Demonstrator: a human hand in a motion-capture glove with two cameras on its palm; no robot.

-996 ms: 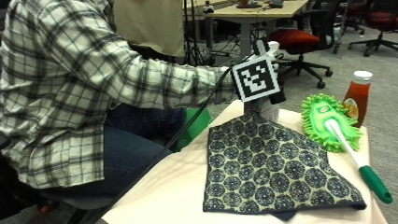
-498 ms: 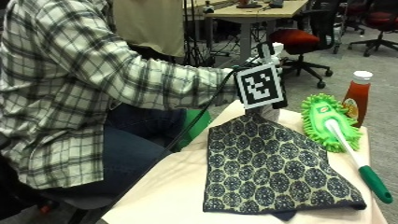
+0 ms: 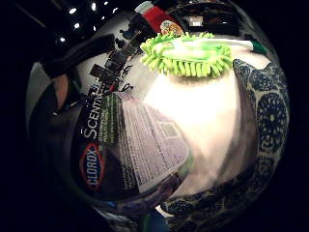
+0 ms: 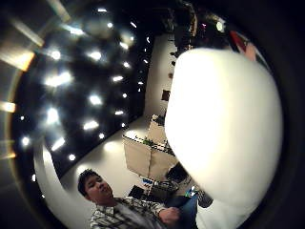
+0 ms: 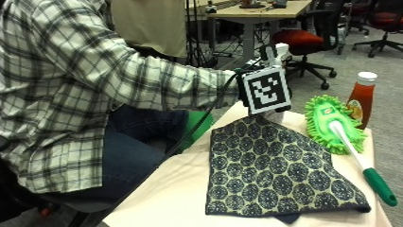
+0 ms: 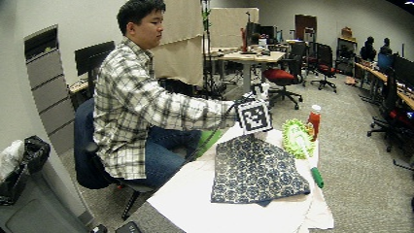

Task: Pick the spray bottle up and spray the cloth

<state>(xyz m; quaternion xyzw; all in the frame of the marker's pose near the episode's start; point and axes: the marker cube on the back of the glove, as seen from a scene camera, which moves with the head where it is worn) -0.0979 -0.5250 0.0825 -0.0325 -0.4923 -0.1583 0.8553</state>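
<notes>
At the table's far end my gloved right hand (image 5: pixel 241 89) holds the spray bottle upright, just behind the cloth's far corner. Only the bottle's white trigger head (image 5: pixel 275 50) shows above the hand in the outside view. Its labelled body (image 3: pixel 126 151) fills much of the little finger side palm view, and a white part (image 4: pixel 224 129) fills the thumb side view. The blue patterned cloth (image 5: pixel 277 170) lies flat on the table (image 5: pixel 170 189), spreading toward the near edge. My fingers are hidden behind the bottle and glove gear.
A green fluffy duster (image 5: pixel 330 120) with a white and green handle (image 5: pixel 372 177) lies along the cloth's right side. A ketchup bottle (image 5: pixel 361 97) stands behind it at the table's right edge. The person's plaid sleeve (image 5: pixel 157 80) reaches in from the left.
The hand and the bottle have shifted slightly right and down together, closer to the cloth's far corner. Cloth, duster and ketchup bottle have stayed put.
</notes>
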